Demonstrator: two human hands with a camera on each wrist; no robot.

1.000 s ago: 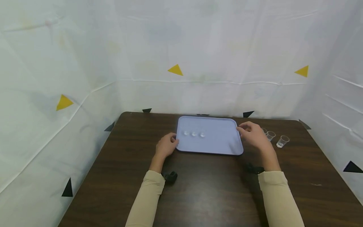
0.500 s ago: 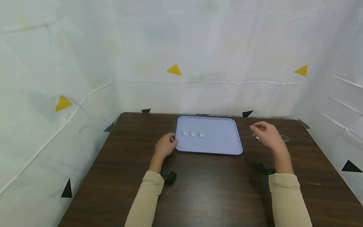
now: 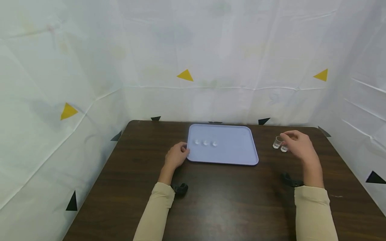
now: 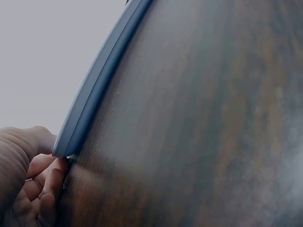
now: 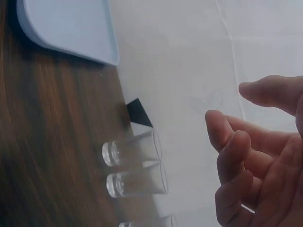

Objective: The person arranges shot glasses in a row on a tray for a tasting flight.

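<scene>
Clear cups (image 3: 277, 142) stand on the table (image 3: 223, 194), right of the tray (image 3: 235, 150); right hand (image 3: 297, 144) hovers loosely curled, empty, above them. Left hand (image 3: 176, 156) grips the tray's left edge.

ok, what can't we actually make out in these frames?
- Third clear cup: cut off by the bottom edge in the right wrist view; in the head view the right hand covers it.
- Three small clear items on the lavender tray: too small in the head view to identify.
- Left hand: the left wrist view's edge crops it, so the hold on the tray rim is unclear.
</scene>
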